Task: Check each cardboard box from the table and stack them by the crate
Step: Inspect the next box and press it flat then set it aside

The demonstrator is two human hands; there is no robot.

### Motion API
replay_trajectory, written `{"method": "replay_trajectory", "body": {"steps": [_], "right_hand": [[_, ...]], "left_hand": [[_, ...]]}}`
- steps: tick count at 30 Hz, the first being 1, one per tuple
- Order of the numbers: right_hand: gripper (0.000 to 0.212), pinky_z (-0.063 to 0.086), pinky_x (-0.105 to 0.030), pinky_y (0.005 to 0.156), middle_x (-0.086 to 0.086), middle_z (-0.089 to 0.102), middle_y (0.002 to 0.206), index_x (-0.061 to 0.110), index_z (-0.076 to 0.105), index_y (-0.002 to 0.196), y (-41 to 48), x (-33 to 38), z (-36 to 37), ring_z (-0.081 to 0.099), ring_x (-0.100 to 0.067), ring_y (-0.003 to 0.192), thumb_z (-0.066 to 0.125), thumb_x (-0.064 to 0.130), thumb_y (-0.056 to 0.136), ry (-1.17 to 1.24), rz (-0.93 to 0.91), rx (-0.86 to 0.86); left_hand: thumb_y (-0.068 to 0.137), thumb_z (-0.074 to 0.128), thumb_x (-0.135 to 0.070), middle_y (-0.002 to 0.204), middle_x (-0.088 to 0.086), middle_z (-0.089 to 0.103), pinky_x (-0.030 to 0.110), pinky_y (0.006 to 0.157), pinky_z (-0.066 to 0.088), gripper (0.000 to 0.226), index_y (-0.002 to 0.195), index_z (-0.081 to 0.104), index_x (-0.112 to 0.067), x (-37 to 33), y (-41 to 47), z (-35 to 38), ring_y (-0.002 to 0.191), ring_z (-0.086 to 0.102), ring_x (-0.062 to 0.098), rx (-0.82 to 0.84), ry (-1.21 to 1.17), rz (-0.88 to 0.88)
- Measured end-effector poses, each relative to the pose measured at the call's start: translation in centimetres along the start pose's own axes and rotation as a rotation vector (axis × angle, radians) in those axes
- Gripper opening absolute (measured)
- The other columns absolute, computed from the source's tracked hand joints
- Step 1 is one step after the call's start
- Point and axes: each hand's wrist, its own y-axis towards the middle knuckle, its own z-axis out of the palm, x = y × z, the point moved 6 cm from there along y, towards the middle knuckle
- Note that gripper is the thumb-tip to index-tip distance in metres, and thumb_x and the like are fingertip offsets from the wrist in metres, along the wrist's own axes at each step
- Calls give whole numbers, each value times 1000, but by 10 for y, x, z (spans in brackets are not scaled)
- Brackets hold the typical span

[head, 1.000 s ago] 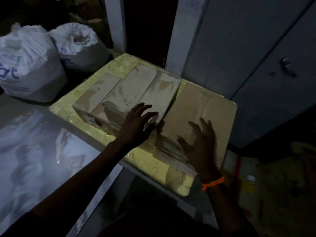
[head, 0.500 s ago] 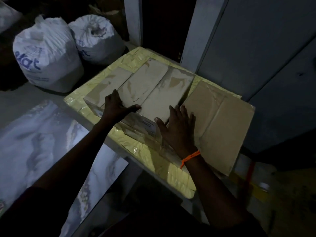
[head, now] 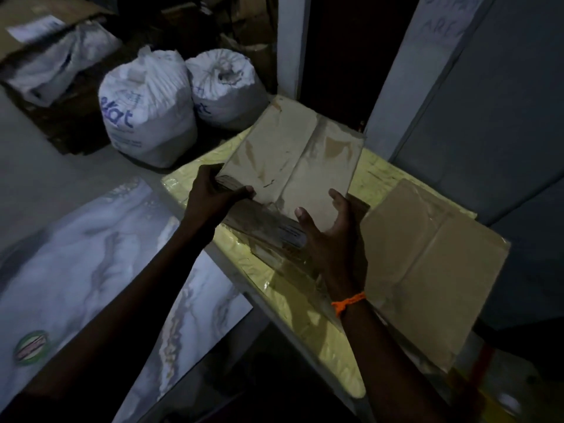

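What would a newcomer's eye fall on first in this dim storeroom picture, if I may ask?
First comes the pale taped cardboard box at the centre, gripped at its near corners by the left hand and the right hand above the yellow-covered table. Next are the two tied white sacks standing beyond the table's left side, and the flat brown box lying on its right end.
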Motion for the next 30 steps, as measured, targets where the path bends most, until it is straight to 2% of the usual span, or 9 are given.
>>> {"method": "replay_trajectory", "body": {"steps": [4,6,8,10,14,17,20,26,30], "right_hand": [[68,42,-43,114,-7,38,159,32,52,142,-5,20,41,38,-19,145,82,45,82,52,-75,112],[64,42,-30,108,-9,41,156,25,55,139,-11,33,68,44,-13,138,85,29,83,66,-130,183],[61,45,-29,104,-10,43,154,21,59,135,-21,42,100,49,-13,133,87,20,81,86,-166,263],[60,47,-30,103,-12,42,155,18,61,133,-35,49,133,54,-16,130,88,17,79,98,-198,365],[61,52,-16,96,4,48,141,18,63,131,-71,58,190,58,-14,123,90,15,76,124,-269,572],[62,53,-25,100,2,47,146,27,61,132,-102,55,227,57,-15,129,89,22,77,135,-282,743],[64,51,-32,106,0,44,150,30,60,133,-128,50,252,55,-15,131,86,37,75,122,-311,868],[67,54,-37,105,3,41,153,41,58,131,-166,23,278,58,-7,127,91,20,76,89,-312,1034],[74,53,-33,104,8,33,155,50,51,129,-182,3,272,56,-2,125,90,16,77,33,-333,1065]], "left_hand": [[69,94,-21,110,6,72,41,85,60,62,119,58,-15,11,-29,-59,100,72,16,-133,-101,-3],[72,92,-18,108,1,70,31,79,58,60,120,57,-13,22,-49,-92,95,70,5,-224,-97,-7],[75,90,-15,108,-5,67,19,73,54,57,121,57,-10,37,-71,-124,88,66,-7,-316,-84,-31],[73,91,-20,111,-6,68,20,74,54,59,121,58,-12,58,-96,-155,91,66,-5,-417,-82,-74],[72,92,-26,116,-4,67,26,79,54,64,124,57,-13,94,-152,-206,102,67,7,-607,-125,-139],[76,88,-17,113,-9,65,16,75,53,56,122,56,-11,116,-191,-230,94,65,-7,-739,-134,-179],[76,87,-12,110,-12,64,22,80,55,55,120,55,-14,140,-224,-243,92,66,-7,-837,-152,-222],[74,88,-31,120,-13,64,27,87,55,64,128,54,-18,184,-278,-246,110,63,1,-874,-111,-334],[76,86,-31,115,-15,63,7,79,49,55,121,55,-23,199,-298,-236,102,59,-10,-816,-17,-412]]}}
